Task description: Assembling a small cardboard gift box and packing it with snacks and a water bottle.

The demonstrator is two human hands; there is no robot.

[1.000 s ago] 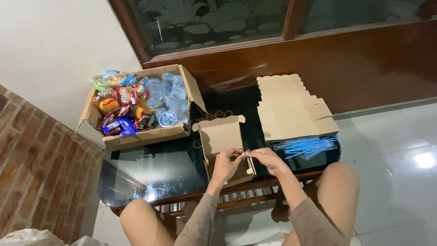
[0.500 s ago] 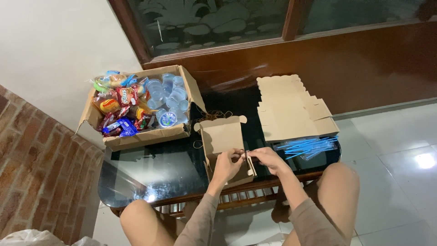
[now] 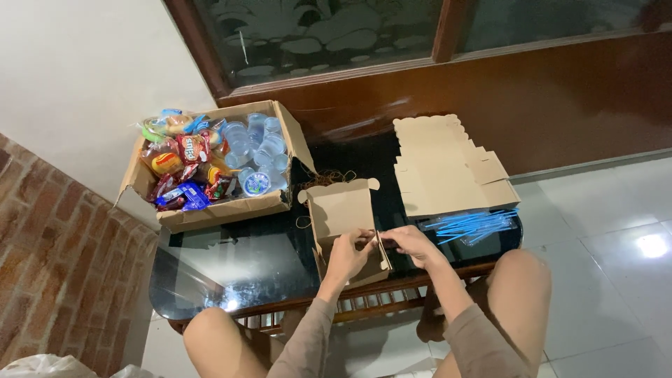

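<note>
From the head camera, the small cardboard box stands half folded on the glass table, near its front edge, lid flap up. Compared with a second ago, both hands have barely shifted: the left hand is closed on the box's right side panel, and the right hand pinches the same flap edge from the other side, though what exactly sits between its fingertips is too small to tell. The fold looks a little tighter, so the box seems closer to shaped.

The large carton of snacks and water cups crowds the left, the stack of flat box blanks and blue straws the right. Open glass lies left of the hands.
</note>
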